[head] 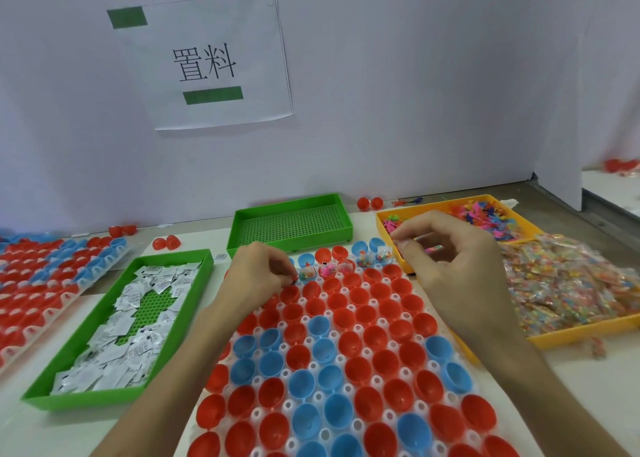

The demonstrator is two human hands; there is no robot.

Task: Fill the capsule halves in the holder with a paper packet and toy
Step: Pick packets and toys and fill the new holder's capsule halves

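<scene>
The white holder (pixel 257 413) sits in the middle of the desk (pixel 69 432). It is full of red and blue capsule halves (pixel 367 318), open side up. A few filled halves (pixel 327 270) near the far edge already have little bags in them. The rest look empty.

The left hand (pixel 263 269) is at the far left corner of the holder with its fingers curled down. I cannot tell if its grip has anything in it. The right hand (pixel 450 259) is up over the far right corner. Its grip seems to pinch a small colourful bag, likely a toy packet.

The next empty halves are just this side of the filled ones, between the two hands. The paper packets (pixel 114 370) lie in the green tray (pixel 114 396), closest to the left hand. The toy packets (pixel 571 283) lie in the yellow tray (pixel 571 337), closest to the right hand.
</scene>
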